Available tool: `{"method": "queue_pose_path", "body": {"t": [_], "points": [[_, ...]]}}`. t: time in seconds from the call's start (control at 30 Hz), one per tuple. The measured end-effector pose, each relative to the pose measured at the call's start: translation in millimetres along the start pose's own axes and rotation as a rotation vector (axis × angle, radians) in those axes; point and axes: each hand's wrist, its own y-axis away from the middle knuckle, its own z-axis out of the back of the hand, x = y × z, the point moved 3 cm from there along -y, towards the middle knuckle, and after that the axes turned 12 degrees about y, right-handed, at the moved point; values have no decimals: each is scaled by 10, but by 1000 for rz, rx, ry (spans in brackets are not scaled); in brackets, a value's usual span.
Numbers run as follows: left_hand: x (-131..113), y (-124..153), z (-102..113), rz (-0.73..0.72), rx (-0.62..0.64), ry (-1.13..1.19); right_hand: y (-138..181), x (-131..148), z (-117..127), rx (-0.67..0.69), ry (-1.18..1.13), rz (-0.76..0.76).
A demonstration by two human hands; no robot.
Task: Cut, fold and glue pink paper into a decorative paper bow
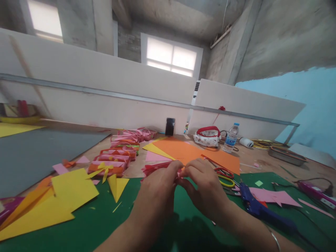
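My left hand (160, 187) is closed around a folded red and pink paper piece (154, 168) above the green mat (123, 224). My right hand (203, 183) meets it from the right, its fingers pinched on the near end of the same piece. Both hands hide most of that end. Left of them lies a row of finished-looking pink and orange paper pieces (115, 155), the nearest with a yellow bow (105, 170). A small folded yellow paper (117, 186) rests close to my left hand.
Right of my hands lie scissors (226, 181), a blue glue gun (258, 206) and pink paper scraps (275, 196). Yellow sheets (75, 189) spread at the left. Behind are orange paper (175, 148), a phone (170, 126), a pouch (207, 137) and a water bottle (231, 138).
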Motion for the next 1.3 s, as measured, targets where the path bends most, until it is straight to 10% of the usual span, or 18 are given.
{"method": "queue_pose_path", "body": {"t": [0.27,0.4,0.57,0.7,1.03,1.3], "points": [[4,53,-80,-293,-61,-236,-2,-116,-85,-5,74,-16],[-121,43,160,-404,-298,-223,-58,-317,-120,90,-127,-184],[15,-84,506,113,-620,109,-68,-541,-205,152,-537,-572],[205,-139,280,552,-375,696,-30,-449,-242,137,-726,-679],[185,-116,144,510,-406,789,-3,-200,-205,235,-542,-430],[274,-138,187,457,-457,709,11,-210,-280,280,-798,-545]]}}
